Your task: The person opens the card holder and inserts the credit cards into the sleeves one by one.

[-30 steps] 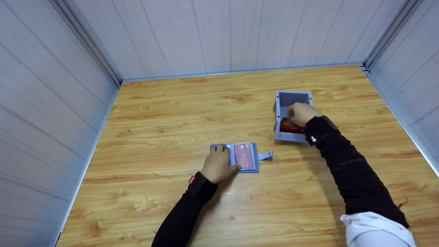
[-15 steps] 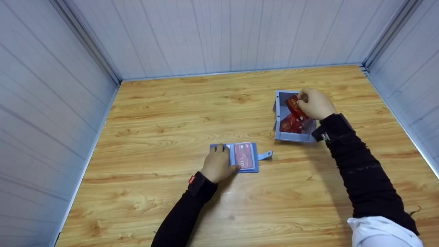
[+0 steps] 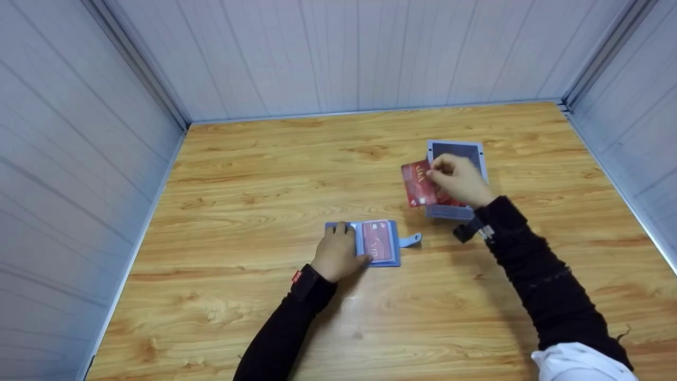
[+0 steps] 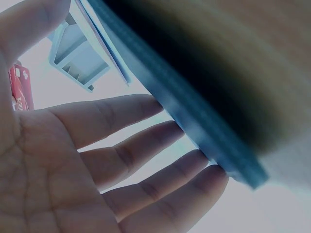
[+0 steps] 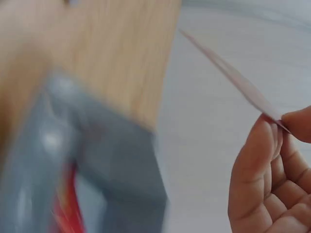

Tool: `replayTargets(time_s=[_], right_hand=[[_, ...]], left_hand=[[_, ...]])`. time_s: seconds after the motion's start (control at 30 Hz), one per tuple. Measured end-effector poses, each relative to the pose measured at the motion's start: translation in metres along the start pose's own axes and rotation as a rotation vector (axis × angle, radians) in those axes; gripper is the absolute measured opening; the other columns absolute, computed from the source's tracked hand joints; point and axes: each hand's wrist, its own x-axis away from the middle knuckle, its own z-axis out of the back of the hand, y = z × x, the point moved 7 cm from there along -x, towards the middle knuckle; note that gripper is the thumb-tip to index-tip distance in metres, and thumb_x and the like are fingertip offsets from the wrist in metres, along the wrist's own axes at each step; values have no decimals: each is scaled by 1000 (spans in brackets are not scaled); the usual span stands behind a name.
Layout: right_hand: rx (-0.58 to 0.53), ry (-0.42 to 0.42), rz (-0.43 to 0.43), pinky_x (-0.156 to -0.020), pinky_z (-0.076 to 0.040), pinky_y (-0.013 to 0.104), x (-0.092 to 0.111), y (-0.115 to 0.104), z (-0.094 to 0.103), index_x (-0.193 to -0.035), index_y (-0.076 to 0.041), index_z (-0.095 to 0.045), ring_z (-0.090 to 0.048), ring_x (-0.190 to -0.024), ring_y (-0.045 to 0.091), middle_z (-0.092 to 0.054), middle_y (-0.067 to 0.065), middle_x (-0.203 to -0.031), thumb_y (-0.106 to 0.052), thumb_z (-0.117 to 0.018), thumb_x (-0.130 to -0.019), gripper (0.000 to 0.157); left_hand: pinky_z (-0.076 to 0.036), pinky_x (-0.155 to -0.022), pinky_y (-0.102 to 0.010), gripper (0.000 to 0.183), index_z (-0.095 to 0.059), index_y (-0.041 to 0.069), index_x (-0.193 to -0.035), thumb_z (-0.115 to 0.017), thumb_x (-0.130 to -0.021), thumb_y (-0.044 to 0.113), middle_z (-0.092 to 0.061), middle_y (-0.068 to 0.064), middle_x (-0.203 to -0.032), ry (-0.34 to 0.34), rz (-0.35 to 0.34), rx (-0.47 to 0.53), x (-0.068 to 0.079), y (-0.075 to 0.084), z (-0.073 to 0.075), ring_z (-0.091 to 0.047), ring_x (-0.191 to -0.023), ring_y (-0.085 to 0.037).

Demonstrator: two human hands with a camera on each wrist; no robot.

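My right hand (image 3: 461, 180) pinches a red VIP card (image 3: 418, 184) between thumb and fingertips, over the left edge of a grey bin (image 3: 454, 212). The right wrist view shows that card (image 5: 233, 77) nearly edge-on. Another red card (image 3: 449, 199) is partly visible inside the bin. My left hand (image 3: 337, 256) rests with fairly straight fingers on the left side of an opened blue card holder (image 3: 395, 253), its thumb at the clear sleeve. A pinkish VIP card (image 3: 377, 241) sits in that sleeve. In the left wrist view, the fingertips touch the holder's edge (image 4: 194, 116).
The holder's snap strap (image 3: 410, 240) sticks out to the right across the wooden table (image 3: 254, 185). White panel walls (image 3: 338, 58) enclose the table at the back and both sides.
The right hand first reached into the bin, then lifted a red card up at its right side, and has now carried it left past the bin's edge. The left hand stayed in place.
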Motion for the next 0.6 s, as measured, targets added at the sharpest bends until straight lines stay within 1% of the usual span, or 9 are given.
replayTargets(time_s=[0.13, 0.27, 0.43, 0.6], right_hand=[[-178, -112, -50, -61, -57, 28, 3, 15, -34, -104, 5, -55, -60, -62, 9, -61, 0, -83, -12, -57, -98, 18], [-312, -184, -127, -61, -56, 25, 8, 34, -60, -103, 2, -54, -58, -61, 9, -59, -2, -81, -11, -55, -98, 13], [-396, -234, -183, -58, -54, 23, 12, 57, -79, -100, -1, -52, -59, -62, 8, -57, -4, -81, -9, -52, -99, 8], [-431, -265, -204, -57, -54, 22, 15, 70, -88, -99, -4, -50, -60, -64, 8, -58, -4, -80, -10, -50, -100, 6]], left_hand=[[-53, -93, -46, 76, -58, -11, -125, -77, -79, 45, -55, -23, -130, 2, -1, 6, 0, 0, 0, -50, -120, -41], [-53, -93, -46, 75, -59, -11, -124, -77, -79, 45, -55, -23, -130, 6, -9, 2, 0, 0, 1, -51, -119, -41], [-52, -95, -46, 77, -57, -11, -127, -76, -80, 47, -53, -23, -133, -15, -2, -1, -1, 1, 0, -49, -121, -41], [-52, -96, -46, 78, -57, -10, -128, -76, -80, 48, -53, -23, -135, -24, 4, -5, 0, 1, 0, -49, -123, -41]])
